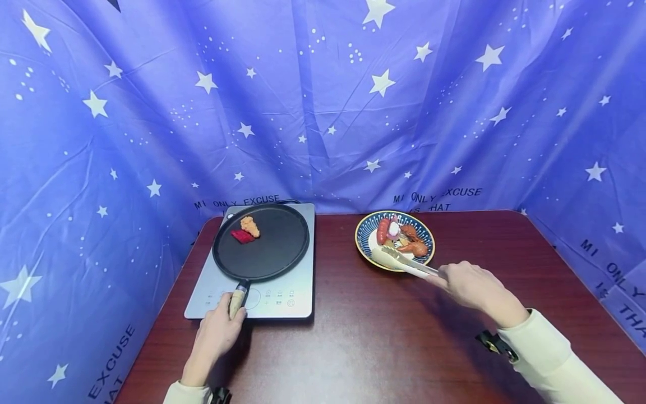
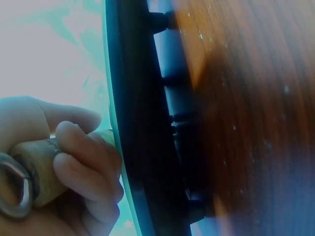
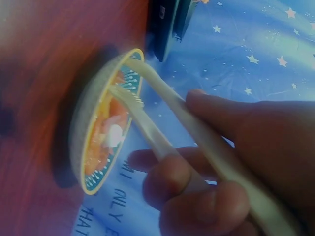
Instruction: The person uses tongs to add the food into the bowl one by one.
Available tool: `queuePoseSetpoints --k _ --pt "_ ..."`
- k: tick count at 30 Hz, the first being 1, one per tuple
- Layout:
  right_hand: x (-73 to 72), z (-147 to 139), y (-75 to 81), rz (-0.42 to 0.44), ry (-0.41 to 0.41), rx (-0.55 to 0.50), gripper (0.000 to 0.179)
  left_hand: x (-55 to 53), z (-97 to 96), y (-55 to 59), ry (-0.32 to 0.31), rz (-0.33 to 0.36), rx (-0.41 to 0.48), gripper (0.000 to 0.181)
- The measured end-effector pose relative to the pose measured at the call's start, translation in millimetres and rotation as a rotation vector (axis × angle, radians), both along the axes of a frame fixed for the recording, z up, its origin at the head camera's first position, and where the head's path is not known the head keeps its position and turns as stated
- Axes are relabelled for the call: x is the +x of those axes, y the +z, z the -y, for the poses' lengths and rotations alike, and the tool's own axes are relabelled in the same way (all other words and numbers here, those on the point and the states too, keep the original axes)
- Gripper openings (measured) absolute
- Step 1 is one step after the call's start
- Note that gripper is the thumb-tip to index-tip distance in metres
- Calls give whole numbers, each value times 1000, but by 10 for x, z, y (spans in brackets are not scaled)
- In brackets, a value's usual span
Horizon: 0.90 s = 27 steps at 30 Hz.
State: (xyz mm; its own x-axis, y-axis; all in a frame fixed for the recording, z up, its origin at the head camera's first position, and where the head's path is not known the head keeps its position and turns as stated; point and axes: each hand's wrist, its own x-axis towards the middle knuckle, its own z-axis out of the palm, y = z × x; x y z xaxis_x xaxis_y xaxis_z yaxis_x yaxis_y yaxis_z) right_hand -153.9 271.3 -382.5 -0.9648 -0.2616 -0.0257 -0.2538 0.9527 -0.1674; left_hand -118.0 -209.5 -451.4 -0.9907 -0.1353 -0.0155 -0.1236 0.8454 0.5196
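My left hand grips the wooden handle of a flat black frying pan. In the pan lie a golden, crumbly-looking piece and a dark red piece. The left wrist view shows fingers curled round the handle near its metal ring. With my right hand I hold a pair of pale tongs, their arms spread apart and tips over the near side of a blue-patterned plate. On that plate are a red sausage, a pink-and-white piece and brownish-orange pieces.
Under the pan is a silver induction cooker with touch controls along its near edge. Both cooker and plate stand on a dark red wooden table. A blue star-printed curtain closes off the back and sides.
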Motion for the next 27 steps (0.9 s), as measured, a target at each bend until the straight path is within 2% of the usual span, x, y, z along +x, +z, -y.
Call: queuePoseSetpoints --k 6,12,22,27 --pt "-55 -19 59 -1 53 46 37 -4 -3 -2 -2 4 -3 42" --pt "-99 -10 76 -62 104 85 33 -5 2 -11 9 11 1 42" --pt "-169 -89 -47 -103 125 20 28 -2 8 -3 5 6 3 42" --pt "-201 -116 -100 -89 126 1 27 -2 -7 1 7 3 11 42"
